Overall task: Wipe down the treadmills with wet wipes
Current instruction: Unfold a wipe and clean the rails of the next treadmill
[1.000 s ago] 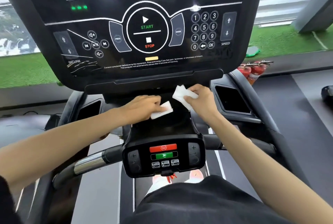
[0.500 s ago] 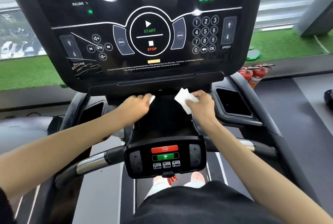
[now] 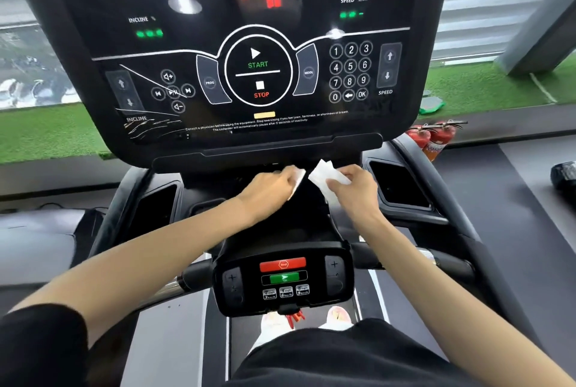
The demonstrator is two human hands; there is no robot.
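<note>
A: Head view: what had changed over the last second?

B: The left hand (image 3: 271, 187) slid its wet wipe (image 3: 297, 179) from the lower tray up under the console (image 3: 249, 75), fingers curled shut on it. The right hand (image 3: 352, 187) stayed put, pinching its own wipe (image 3: 324, 181).

A: Meaning?

B: Probably the tray's back edge was being finished; the console face looked untouched.

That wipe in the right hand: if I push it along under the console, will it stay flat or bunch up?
Probably bunch. The right-hand wipe is already crumpled, with a loose corner sticking up past the right hand, so it looks limp. It seems very light, pinched by the fingers alone. If wet, it may cling to the console underside.
</note>
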